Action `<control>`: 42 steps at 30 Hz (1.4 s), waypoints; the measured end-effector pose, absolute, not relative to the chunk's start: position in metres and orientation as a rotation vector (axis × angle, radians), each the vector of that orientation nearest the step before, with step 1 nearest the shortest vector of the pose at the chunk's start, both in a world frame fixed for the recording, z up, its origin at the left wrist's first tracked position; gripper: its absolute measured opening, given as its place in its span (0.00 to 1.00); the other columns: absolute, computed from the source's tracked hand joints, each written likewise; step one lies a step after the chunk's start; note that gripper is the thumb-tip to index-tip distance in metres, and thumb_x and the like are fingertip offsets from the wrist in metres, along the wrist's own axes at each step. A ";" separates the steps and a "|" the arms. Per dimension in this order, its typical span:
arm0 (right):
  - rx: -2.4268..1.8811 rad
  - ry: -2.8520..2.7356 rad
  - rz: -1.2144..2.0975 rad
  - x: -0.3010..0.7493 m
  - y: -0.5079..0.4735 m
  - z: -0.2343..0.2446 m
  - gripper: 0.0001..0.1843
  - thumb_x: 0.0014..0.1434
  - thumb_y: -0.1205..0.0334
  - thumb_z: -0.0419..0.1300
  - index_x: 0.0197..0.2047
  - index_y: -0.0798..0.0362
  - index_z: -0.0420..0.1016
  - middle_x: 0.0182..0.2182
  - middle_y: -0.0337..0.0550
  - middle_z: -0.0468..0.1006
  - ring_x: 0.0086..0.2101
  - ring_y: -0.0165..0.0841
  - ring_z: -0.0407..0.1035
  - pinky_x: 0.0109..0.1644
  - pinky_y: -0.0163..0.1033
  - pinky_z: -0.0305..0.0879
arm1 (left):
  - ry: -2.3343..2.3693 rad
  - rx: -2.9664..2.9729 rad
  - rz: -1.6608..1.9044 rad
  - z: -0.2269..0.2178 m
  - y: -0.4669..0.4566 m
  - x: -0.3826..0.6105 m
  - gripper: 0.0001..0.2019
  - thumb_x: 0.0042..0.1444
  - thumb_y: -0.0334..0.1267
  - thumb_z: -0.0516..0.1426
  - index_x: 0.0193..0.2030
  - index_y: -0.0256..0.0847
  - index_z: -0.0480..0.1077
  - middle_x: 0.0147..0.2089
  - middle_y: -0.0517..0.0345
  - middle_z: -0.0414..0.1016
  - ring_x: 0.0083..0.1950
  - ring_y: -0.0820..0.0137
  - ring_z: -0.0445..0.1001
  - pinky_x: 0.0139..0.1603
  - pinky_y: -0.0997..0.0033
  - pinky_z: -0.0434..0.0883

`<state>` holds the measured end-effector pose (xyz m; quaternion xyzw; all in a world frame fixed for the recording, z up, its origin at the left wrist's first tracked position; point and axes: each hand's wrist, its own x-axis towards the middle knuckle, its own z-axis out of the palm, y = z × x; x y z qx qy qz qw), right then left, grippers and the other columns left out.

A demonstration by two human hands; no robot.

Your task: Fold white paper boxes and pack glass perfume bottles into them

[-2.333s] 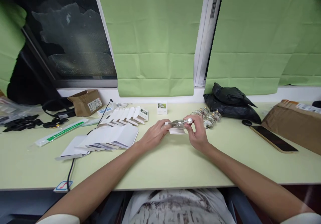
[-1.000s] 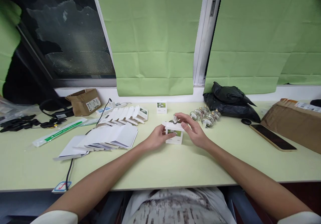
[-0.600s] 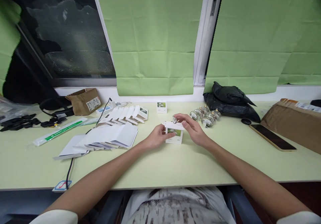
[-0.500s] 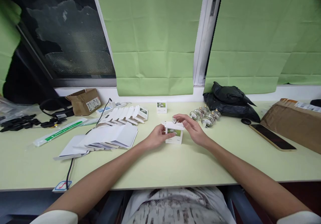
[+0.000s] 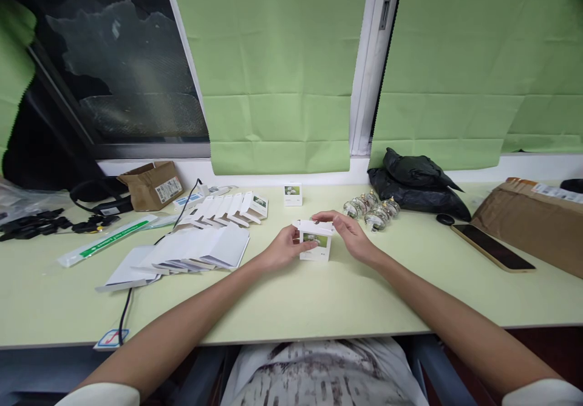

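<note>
A small white box [image 5: 315, 253] with a green picture on its front stands upright on the table, its top open. My left hand [image 5: 288, 248] is closed around its left side, with the thumb across the front. Over the box's top edge, my right hand [image 5: 348, 234] curls its fingers at the opening. Its fingertips pinch a small shiny glass-like piece, now mostly hidden in the box and behind the fingers. To the right lie several clear shiny pieces [image 5: 377, 216] with gold tips. A similar white box [image 5: 293, 195] stands farther back.
On the left lie several flattened white boxes [image 5: 195, 251] and a row of white cartons [image 5: 234, 207]. An open brown carton [image 5: 152, 186] sits behind them. To the right are black plastic bags [image 5: 414, 184], a phone [image 5: 494, 248] and a brown parcel [image 5: 532, 224].
My right hand has lowered the shiny piece into the open top of the box, so it has nearly gone from sight. My left hand keeps the box in place.
</note>
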<state>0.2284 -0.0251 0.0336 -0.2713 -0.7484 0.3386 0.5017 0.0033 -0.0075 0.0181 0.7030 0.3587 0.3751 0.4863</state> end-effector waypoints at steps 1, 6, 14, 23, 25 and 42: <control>-0.662 -1.817 0.826 0.228 -0.025 0.032 0.31 0.73 0.35 0.46 0.57 0.47 0.79 0.55 0.47 0.81 0.57 0.43 0.73 0.66 0.51 0.67 | 0.869 1.706 0.908 0.018 -0.007 0.003 0.26 0.52 0.52 0.71 0.51 0.36 0.75 0.46 0.49 0.82 0.45 0.60 0.80 0.44 0.66 0.74; -0.681 -1.821 0.863 0.228 -0.022 0.029 0.31 0.74 0.36 0.45 0.56 0.47 0.80 0.54 0.47 0.81 0.54 0.42 0.74 0.62 0.50 0.69 | 0.852 1.683 0.899 0.018 -0.007 0.004 0.27 0.52 0.51 0.72 0.51 0.35 0.74 0.45 0.49 0.82 0.44 0.61 0.80 0.43 0.66 0.74; -0.738 -1.776 0.861 0.230 -0.020 0.029 0.33 0.73 0.33 0.45 0.52 0.47 0.82 0.52 0.46 0.83 0.51 0.42 0.76 0.60 0.48 0.70 | 0.871 1.666 0.916 0.017 -0.007 0.003 0.28 0.51 0.51 0.72 0.52 0.36 0.75 0.45 0.47 0.82 0.45 0.60 0.80 0.42 0.65 0.76; -0.745 -1.776 0.845 0.232 -0.017 0.027 0.31 0.74 0.36 0.47 0.51 0.47 0.83 0.51 0.46 0.83 0.51 0.42 0.75 0.58 0.48 0.70 | 0.887 1.673 0.914 0.015 -0.004 0.004 0.27 0.51 0.51 0.72 0.51 0.36 0.75 0.46 0.48 0.83 0.44 0.60 0.81 0.44 0.64 0.76; -0.732 -1.792 0.845 0.233 -0.016 0.026 0.30 0.73 0.36 0.47 0.51 0.47 0.83 0.52 0.46 0.83 0.52 0.43 0.75 0.58 0.48 0.69 | 0.885 1.676 0.908 0.015 -0.004 0.004 0.27 0.51 0.51 0.72 0.51 0.36 0.75 0.47 0.47 0.82 0.46 0.59 0.81 0.45 0.64 0.76; -0.746 -1.805 0.867 0.232 -0.016 0.026 0.32 0.73 0.35 0.47 0.52 0.50 0.83 0.49 0.47 0.82 0.49 0.42 0.74 0.55 0.45 0.69 | 0.882 1.692 0.896 0.015 -0.004 0.003 0.28 0.51 0.52 0.72 0.52 0.36 0.74 0.51 0.47 0.82 0.49 0.58 0.81 0.48 0.62 0.77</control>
